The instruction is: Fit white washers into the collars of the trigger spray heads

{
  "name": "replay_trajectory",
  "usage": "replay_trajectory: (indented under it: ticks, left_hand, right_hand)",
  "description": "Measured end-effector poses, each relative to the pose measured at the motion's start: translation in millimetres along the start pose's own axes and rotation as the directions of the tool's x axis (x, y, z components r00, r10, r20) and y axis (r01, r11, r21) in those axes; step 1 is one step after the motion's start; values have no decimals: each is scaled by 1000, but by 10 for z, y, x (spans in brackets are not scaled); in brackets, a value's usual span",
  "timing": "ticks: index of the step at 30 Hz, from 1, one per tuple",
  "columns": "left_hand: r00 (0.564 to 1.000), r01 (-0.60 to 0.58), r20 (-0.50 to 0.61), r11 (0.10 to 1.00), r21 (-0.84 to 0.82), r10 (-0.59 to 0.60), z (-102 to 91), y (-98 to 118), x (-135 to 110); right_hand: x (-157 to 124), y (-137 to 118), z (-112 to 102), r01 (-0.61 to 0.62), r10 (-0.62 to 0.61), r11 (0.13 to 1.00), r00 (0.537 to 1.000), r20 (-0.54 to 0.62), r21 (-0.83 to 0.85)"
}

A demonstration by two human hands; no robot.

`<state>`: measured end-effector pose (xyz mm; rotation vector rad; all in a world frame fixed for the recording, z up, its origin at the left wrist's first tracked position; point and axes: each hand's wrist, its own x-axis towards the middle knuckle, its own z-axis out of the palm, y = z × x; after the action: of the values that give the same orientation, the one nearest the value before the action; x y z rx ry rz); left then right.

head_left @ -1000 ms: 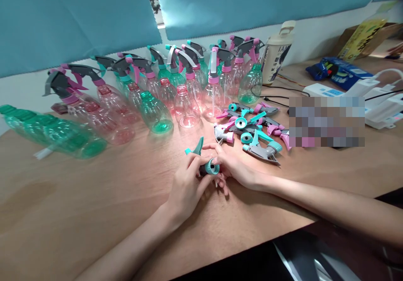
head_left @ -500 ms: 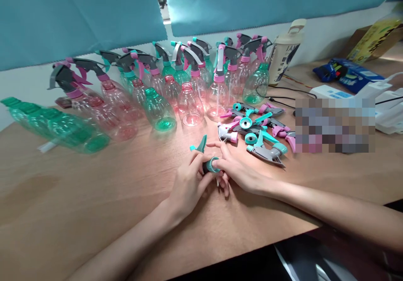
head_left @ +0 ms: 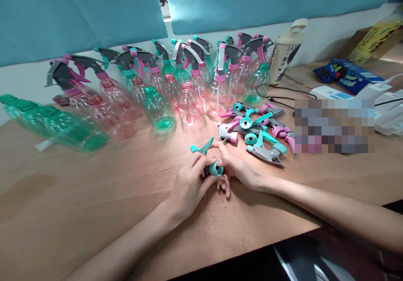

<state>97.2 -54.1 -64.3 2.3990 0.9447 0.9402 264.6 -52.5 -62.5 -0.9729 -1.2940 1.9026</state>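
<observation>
A grey trigger spray head with a teal trigger and a teal collar (head_left: pixel 216 169) is between my two hands, just above the table. My left hand (head_left: pixel 189 180) is closed around its grey body, and the open end of the collar faces me. Against the other side, my right hand (head_left: pixel 241 170) has its thumb at the collar's upper edge and its index finger near the trigger. Its lower fingers curl below the collar, where a small pale thin piece shows; I cannot make out what that is. To the right lies a pile of loose spray heads (head_left: pixel 267 152) in grey, teal and pink.
Several pink and green bottles stand behind, many with spray heads on. An open pink bottle (head_left: pixel 191 113) and a green bottle (head_left: pixel 160 115) are nearest. Green bottles (head_left: pixel 91 140) sit at left by a white tube bundle (head_left: pixel 44 144). A tumbler (head_left: pixel 285 54) and cables are at back right.
The spray head has turned slightly in my hands, its trigger shifting right. My right thumb has moved from the collar's opening to its upper edge.
</observation>
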Motion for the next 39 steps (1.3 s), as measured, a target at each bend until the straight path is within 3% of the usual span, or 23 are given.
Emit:
replay_trajectory:
  ticks: [22,28,34,39]
  left_hand:
    - [996,-82,-33,993,86,86,39,-27,-6]
    - [1000,-1,11,1000,16,1,6,-7,3]
    - [995,89,43,996,-28,-88,-52,24,35]
    - [1000,28,10,1000,7,-28,-30,17,27]
  right_hand:
    - [-7,85,-63,43,-40,994,999,29,-96]
    - [-23,62,-60,47,-43,987,999,32,-154]
    - [-13,16,-6,33,-33,999,999,14,-39]
    - [7,22,18,-5,3,998,1000,-24,-65]
